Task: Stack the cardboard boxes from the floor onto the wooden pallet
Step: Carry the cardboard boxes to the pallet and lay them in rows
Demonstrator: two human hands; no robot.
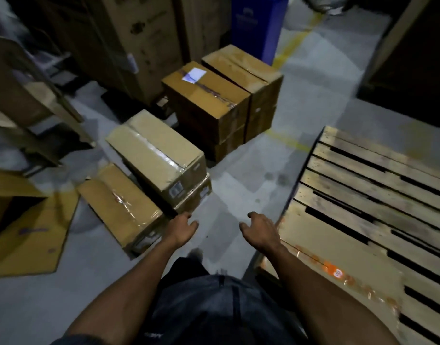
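Both hands reach forward, empty: the left hand [183, 226] and right hand [260, 231] hold their fingers [244, 226] loosely spread and slightly curled, touching nothing. The wooden pallet [368, 195] lies bare on the floor [239, 175] at the right, just beside the right hand. The cardboard boxes rest on the floor ahead and to the left: a taped box [119, 205] near the left hand, a two-high stack [159, 155] beside it, and a farther stacked group [221, 95].

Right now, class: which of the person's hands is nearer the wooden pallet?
Right. The right hand hovers beside the wooden pallet, near its corner; the left hand is further off, by the floor boxes.
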